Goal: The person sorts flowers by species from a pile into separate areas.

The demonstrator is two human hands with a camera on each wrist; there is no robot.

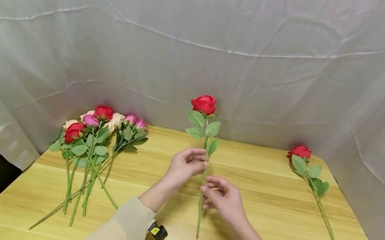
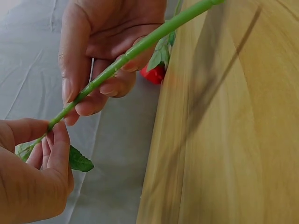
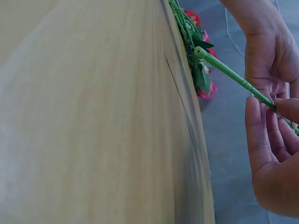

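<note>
A red rose with green leaves stands nearly upright in front of me, its long green stem pointing down over the table. My left hand pinches the stem just below the leaves. Lower down, my right hand pinches the same stem between thumb and fingers. Seen from the left wrist, the left fingers grip close to a leaf, with the right hand nearer the cut end. The right wrist view shows the bare stem end sticking out past the right hand.
On the wooden table, a pile of red, pink and cream roses lies at the left, stems crossing toward me. A single red rose lies at the right. A grey curtain hangs behind the table.
</note>
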